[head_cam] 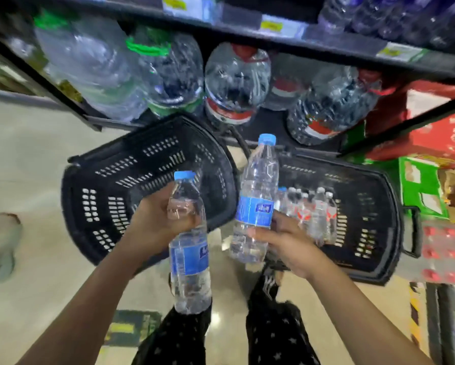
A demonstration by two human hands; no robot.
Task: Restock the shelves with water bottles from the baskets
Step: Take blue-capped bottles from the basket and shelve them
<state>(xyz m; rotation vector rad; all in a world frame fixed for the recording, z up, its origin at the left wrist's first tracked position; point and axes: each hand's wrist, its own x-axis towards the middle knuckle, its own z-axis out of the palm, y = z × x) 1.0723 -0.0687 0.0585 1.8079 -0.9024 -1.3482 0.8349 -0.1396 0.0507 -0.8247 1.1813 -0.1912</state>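
My left hand (155, 219) grips a blue-capped, blue-labelled water bottle (189, 259) around its upper half, above the floor. My right hand (287, 241) holds a second bottle of the same kind (256, 201) at its lower part, upright and slightly higher. Behind them on the floor lie two black plastic baskets. The left basket (115, 185) looks empty inside. In the right basket (366, 233) stand several small bottles (313, 212) with red-and-white labels. The dark shelf unit (326, 40) rises beyond the baskets.
Large water jugs with green caps (147, 72) and red labels (234, 83) fill the bottom shelf. Dark small bottles (395, 14) stand on the shelf above. Red and green cartons (432, 143) and a shrink-wrapped pack (447, 254) sit at the right. My legs (271, 325) are below.
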